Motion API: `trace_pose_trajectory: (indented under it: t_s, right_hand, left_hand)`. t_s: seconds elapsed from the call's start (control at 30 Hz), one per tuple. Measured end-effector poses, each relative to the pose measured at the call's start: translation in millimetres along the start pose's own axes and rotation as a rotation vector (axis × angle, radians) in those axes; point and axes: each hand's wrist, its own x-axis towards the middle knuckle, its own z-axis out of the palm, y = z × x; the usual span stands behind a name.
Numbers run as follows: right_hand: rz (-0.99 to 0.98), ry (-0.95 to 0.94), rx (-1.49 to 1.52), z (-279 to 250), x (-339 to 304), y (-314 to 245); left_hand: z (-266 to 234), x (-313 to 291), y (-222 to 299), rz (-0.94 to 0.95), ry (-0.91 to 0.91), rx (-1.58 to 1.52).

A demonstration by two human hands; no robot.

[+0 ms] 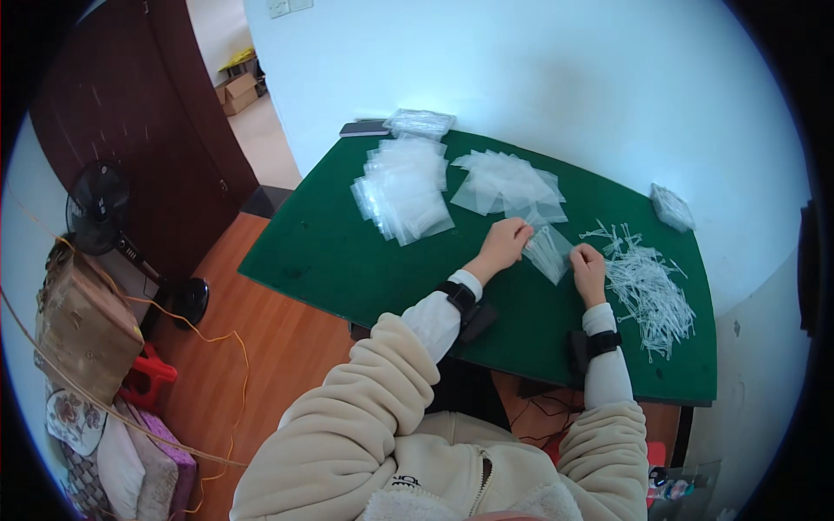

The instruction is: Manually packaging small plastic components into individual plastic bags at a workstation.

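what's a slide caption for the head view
Both hands hold a clear bag of slim pieces beside a loose pile on a green table.

Nothing fully readable tbh, just some small dark lettering (406, 482) on the chest of the person's cream jacket (339, 417).

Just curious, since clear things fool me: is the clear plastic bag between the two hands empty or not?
Not empty: thin, pale sticks with looped ends show through the clear plastic bag, between left hand and right hand.
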Motion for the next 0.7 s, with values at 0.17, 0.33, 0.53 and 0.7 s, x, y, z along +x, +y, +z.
trace_pose_trajectory:
  t_s: [0.17, 0.33, 0.53, 0.7]
  right_hand:
    - [-0.089, -0.104, 0.079, 8, -10, -38]
    - [0.034, -0.335, 0.123, 8, -1, -30]
    - [0.106, -0.239, 0.146, -2, -3, -29]
    - [0.104, -0.154, 0.198, -4, -2, -27]
  left_hand:
    - [7, -3, 6, -0.053, -0.224, 0.010]
    - [7, 0, 9, -0.076, -0.217, 0.034]
    - [8, 3, 8, -0.127, -0.177, 0.037]
    - [1, 3, 8, -0.091, -0.019, -0.026]
